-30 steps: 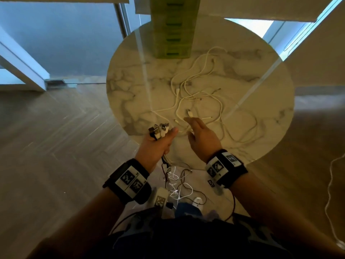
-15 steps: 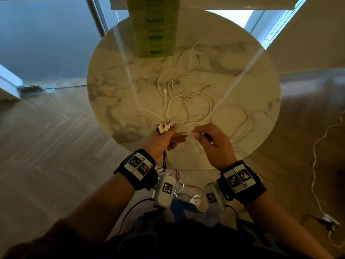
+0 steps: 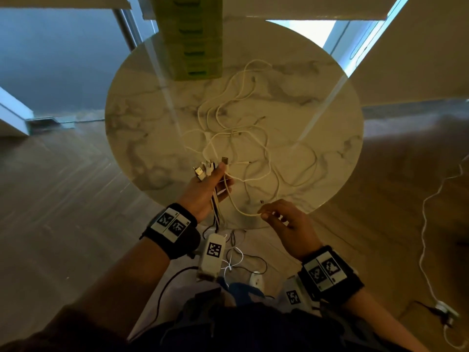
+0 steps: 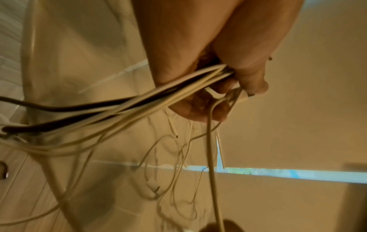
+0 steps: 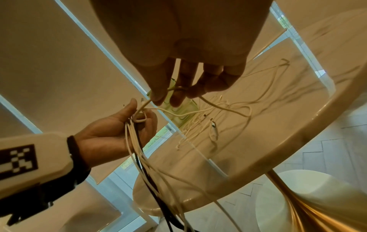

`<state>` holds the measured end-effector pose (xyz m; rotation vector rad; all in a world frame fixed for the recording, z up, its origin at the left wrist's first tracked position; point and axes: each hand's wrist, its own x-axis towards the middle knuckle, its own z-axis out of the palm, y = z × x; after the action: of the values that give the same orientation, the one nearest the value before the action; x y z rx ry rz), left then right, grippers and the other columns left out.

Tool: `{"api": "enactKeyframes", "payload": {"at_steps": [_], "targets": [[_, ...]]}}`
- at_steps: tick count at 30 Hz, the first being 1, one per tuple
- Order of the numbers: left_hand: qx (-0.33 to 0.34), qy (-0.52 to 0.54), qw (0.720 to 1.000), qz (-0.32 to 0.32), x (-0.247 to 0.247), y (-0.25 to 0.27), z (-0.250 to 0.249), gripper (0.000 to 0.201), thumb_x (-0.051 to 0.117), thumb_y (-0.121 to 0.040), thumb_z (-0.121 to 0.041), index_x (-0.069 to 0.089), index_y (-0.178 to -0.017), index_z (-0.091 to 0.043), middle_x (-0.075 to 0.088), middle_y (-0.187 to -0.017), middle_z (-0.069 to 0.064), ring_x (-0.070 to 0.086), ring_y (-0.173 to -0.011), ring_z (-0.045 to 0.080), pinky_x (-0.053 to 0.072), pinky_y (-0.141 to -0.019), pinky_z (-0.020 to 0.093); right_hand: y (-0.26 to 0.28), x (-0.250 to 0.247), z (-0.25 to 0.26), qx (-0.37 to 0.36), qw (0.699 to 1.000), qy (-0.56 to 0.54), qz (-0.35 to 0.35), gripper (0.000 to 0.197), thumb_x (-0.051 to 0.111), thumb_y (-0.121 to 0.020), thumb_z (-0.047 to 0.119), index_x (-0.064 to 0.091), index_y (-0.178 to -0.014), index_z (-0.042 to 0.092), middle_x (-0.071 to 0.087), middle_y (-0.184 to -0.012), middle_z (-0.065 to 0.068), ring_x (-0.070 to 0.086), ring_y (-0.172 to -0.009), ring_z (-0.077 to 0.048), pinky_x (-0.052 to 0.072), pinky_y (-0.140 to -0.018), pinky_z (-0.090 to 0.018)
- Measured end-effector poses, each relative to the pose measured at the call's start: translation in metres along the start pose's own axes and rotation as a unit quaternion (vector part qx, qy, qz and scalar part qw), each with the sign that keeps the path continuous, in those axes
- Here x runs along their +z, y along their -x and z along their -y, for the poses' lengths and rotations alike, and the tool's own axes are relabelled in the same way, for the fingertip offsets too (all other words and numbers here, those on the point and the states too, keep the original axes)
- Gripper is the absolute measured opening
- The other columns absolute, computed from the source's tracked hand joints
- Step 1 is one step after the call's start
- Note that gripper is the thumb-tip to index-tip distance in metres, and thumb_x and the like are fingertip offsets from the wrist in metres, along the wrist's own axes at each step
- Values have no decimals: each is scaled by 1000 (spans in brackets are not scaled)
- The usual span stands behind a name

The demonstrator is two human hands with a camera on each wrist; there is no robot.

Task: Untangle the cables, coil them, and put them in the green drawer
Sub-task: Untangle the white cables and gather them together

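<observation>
Left hand (image 3: 206,189) grips cables (image 3: 216,207); right hand (image 3: 286,224) pinches one.

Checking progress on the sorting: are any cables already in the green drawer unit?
No. The green drawer unit shows its drawers shut, and the white cables lie loose on the table.

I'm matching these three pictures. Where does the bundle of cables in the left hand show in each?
Head: bundle of cables left of centre, plugs fanned above the fist.
Left wrist: it crosses mid-left.
Right wrist: it hangs lower left.
Shared landmark: the marble table.
</observation>
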<state>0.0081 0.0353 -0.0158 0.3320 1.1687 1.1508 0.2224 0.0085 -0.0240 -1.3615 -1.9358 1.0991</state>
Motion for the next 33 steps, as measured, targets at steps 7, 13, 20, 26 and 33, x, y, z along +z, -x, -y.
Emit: {"api": "enactKeyframes", "payload": {"at_steps": [7,13,20,26,33], "targets": [[15,-24,998,-51,10,5,8,7,59,-87,-3,63,-91,-8,72,-81,-1,69,-83,11,55,-80,28,-5,-28,-17,23,996,53,70,13,60,-88,8,70,-93,12,50,-81,18,48,-74,2,35,-67,-7],[-6,-14,983,-185,11,5,38,13,66,-86,-12,57,-78,-18,57,-80,-1,55,-82,12,48,-70,23,-14,-60,-22,79,996,-18,38,11,60,-86,7,68,-84,15,55,-80,7,48,-77,-6,34,-69,-10],[82,-44,939,-332,18,29,62,56,78,-75,-23,49,-122,-10,60,-115,1,58,-105,19,49,-93,40,-9,-101,-33,25,988,-154,-4,22,62,-83,5,64,-74,25,58,-81,-5,51,-75,-1,39,-74,-17],[82,2,976,-201,40,63,70,11,56,-93,-28,57,-93,-17,68,-96,6,68,-88,18,51,-85,37,19,-104,-44,-89,965,-243,32,9,61,-81,23,69,-84,21,60,-86,-5,57,-83,-14,44,-77,-21],[40,118,992,-32,75,65,72,29,48,-85,-42,53,-96,-16,71,-86,0,71,-85,13,51,-87,37,40,-78,-52,-73,967,-193,151,13,61,-82,30,73,-88,30,62,-91,7,60,-88,-12,46,-82,-22]]}}
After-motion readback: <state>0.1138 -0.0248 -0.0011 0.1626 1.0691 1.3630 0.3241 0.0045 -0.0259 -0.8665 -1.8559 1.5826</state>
